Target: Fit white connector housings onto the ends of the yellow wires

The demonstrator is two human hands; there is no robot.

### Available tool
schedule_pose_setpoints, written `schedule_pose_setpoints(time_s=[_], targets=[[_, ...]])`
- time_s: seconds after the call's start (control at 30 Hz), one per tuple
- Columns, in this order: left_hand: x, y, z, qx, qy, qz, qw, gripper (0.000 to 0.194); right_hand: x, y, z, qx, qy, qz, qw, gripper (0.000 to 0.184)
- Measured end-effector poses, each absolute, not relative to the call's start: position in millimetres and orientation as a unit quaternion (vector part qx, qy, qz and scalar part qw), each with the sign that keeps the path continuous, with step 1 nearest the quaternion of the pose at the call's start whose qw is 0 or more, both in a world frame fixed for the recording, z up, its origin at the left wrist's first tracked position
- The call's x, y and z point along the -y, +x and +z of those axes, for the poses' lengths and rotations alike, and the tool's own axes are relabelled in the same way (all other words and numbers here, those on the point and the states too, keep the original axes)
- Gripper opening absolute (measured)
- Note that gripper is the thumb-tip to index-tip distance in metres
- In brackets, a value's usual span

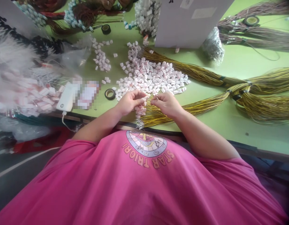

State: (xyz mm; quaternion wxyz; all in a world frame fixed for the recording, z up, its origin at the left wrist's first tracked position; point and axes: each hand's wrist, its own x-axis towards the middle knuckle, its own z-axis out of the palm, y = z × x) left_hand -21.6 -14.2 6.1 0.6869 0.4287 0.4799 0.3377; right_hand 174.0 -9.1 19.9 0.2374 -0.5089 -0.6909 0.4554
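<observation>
My left hand [132, 102] is closed in a pinch, with a small white connector housing mostly hidden at its fingertips. Close by on the right, my right hand [167, 103] pinches a thin yellow wire; the wire's tip is too small to make out. Beneath both hands a bundle of yellow-and-dark wires [196, 108] runs in from the right, its bare metal ends [139, 123] near the table's front edge. Several housings [140, 111] hang at wire ends under my left hand. Just beyond my fingers spreads a heap of loose white connector housings [156, 75].
A second wire bundle [191, 69] lies behind the heap. Left of it are black tape [110, 94], a white power bank [66, 97] with a cable, and bagged connectors [34, 97]. A white box [182, 25] stands at the back. Another person's hands [109, 3] show at the top edge.
</observation>
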Motion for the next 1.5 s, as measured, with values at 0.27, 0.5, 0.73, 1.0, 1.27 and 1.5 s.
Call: schedule_pose_setpoints(time_s=[0.27,0.5,0.73,1.0,1.27,1.5], targets=[[15,-21,7,-0.471,0.449,0.342,0.678,0.019,10,172,27,0.687,-0.521,0.466,0.198,0.018],[16,-17,11,-0.493,0.5,0.335,0.628,0.016,11,171,25,0.681,-0.515,0.479,0.207,0.023],[25,-5,10,-0.503,0.517,0.322,0.614,0.014,15,166,20,0.688,-0.524,0.463,0.195,0.024],[0,-56,30,-0.545,0.741,0.156,0.36,0.022,9,173,13,0.729,-0.476,0.421,0.255,0.025],[-58,-123,13,-0.722,0.666,0.059,0.178,0.019,7,178,12,0.65,-0.496,0.508,0.271,0.029],[-69,-130,-9,-0.69,0.664,0.187,0.218,0.018,9,174,13,0.586,-0.49,0.567,0.309,0.008]])
